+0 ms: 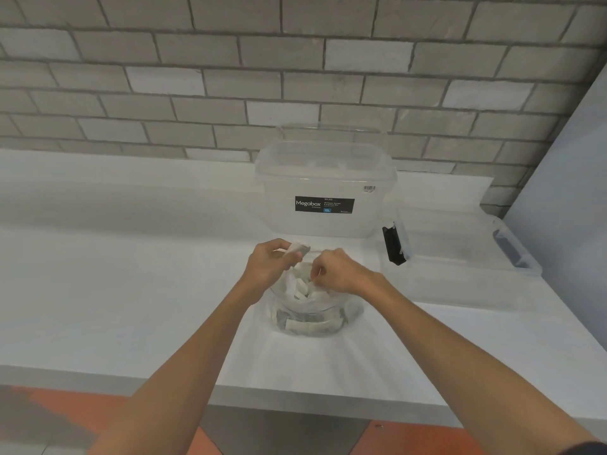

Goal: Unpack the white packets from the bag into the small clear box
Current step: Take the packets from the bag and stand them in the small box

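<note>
Bare forearms (203, 356) reach up from the bottom edge, over a floor (82, 408) of orange tiles, to a white worktop (131, 290). At its near middle stands a clear plastic bag (328, 315), mouth upward, with many white packets (300, 289) heaped inside; more show through its lower wall. The left hand (269, 266) is at the bag's left rim, fingers curled round a single white packet (298, 250) held just above the mouth. The right hand (340, 270) sits at the right rim, fingers curled tight; it seems to pinch the bag's clear edge, though the exact hold is hard to make out. To the right, apart from the bag, lies the small clear box (460, 257), low and wide, with a black latch (392, 246) on its near-left end. Behind the bag stands a tall clear tub (325, 178) with its lid on and a black "Megabox" label, set close to a grey brick wall (197, 77).
</note>
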